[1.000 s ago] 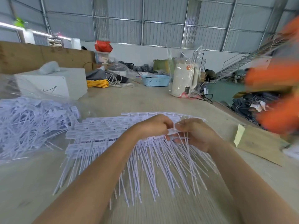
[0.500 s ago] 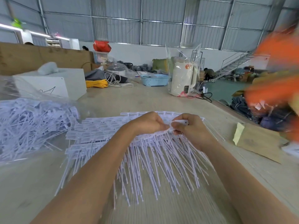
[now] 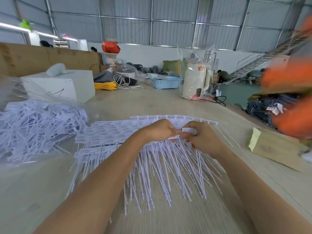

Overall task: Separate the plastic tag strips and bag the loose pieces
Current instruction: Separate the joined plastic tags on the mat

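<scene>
On the table, two hands pull at white tag strips.

Both hands meet over the heap of tag strips (image 3: 118, 137) lying on the table (image 3: 168, 102). The left hand (image 3: 157, 130) has curled fingers pinching a strip, and the right hand (image 3: 200, 137) pinches one white tag (image 3: 189, 130). Off to the left, loose pieces (image 3: 33, 125) sit in a clear bag (image 3: 20, 88). A blue basket (image 3: 166, 82) stands far back.
</scene>
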